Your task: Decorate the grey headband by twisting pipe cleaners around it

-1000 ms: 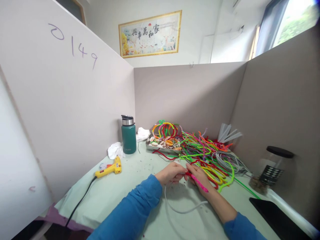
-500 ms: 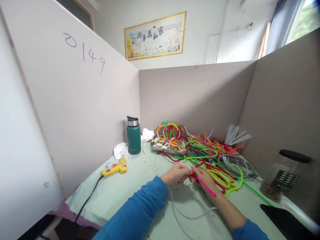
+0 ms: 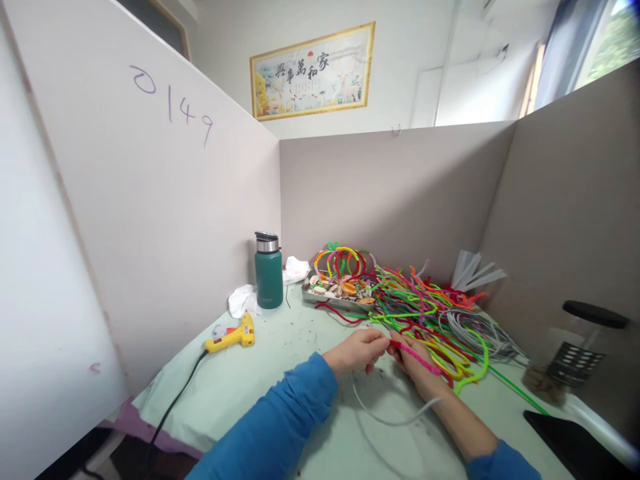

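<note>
My left hand (image 3: 361, 351) is closed in a pinch at the red end of a pink-and-red fuzzy stem (image 3: 423, 361). Close beside it, my right hand (image 3: 411, 359) has its fingers closed around the same stem, whose pink part lies across the hand toward the wrist. A thin grey-white cord (image 3: 387, 422) curves below both hands, one end near my left hand and the other by my right forearm. Just beyond my right hand begins a heap of colourful fuzzy stems (image 3: 417, 300).
A metal tray (image 3: 340, 304) holds shells, with coloured rings behind it. A green bottle (image 3: 269, 277), crumpled tissues (image 3: 243, 301) and a yellow glue gun (image 3: 232, 337) with a black cord stand left. At right are a lidded jar (image 3: 570, 357) and a dark flat object (image 3: 575, 443).
The pink stem has turned to a flatter slant, and my hands have shifted slightly right. The right end of the grey-white cord has risen over my right forearm.
</note>
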`<action>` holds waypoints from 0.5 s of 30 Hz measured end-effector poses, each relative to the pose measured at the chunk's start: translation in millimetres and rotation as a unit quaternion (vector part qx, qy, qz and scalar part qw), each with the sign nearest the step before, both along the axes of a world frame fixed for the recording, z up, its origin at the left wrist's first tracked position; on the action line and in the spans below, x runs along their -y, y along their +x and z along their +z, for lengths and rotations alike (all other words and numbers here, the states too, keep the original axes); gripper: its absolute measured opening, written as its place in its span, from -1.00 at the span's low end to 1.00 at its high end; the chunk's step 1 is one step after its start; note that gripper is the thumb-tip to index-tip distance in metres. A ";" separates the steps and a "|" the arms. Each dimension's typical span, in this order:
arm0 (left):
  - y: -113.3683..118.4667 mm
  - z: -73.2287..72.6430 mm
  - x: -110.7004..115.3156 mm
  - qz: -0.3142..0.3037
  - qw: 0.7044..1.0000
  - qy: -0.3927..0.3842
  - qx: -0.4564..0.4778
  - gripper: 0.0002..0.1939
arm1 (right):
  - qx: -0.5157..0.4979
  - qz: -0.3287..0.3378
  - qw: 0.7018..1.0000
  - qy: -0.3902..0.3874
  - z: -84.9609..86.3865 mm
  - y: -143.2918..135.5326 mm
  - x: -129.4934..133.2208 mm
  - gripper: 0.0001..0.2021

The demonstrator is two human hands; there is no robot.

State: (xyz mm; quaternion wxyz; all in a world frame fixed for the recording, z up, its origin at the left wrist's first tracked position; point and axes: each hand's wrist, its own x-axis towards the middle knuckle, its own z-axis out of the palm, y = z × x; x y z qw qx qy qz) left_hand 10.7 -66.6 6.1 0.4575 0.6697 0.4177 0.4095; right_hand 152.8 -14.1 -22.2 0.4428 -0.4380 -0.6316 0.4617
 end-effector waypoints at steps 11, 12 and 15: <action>6.0 4.7 4.9 0.135 0.946 0.225 -0.189 -0.73 | -0.003 -0.015 1.000 0.019 -0.1 1.6 -0.1 -0.57; 6.1 4.2 4.9 0.145 0.942 0.231 -0.195 -0.74 | -0.003 -0.012 1.000 0.022 0.1 1.7 0.4 -0.57; 6.1 2.3 5.2 0.168 0.936 0.240 -0.196 -0.76 | 0.003 -0.007 0.999 0.031 -0.6 1.8 0.8 -0.56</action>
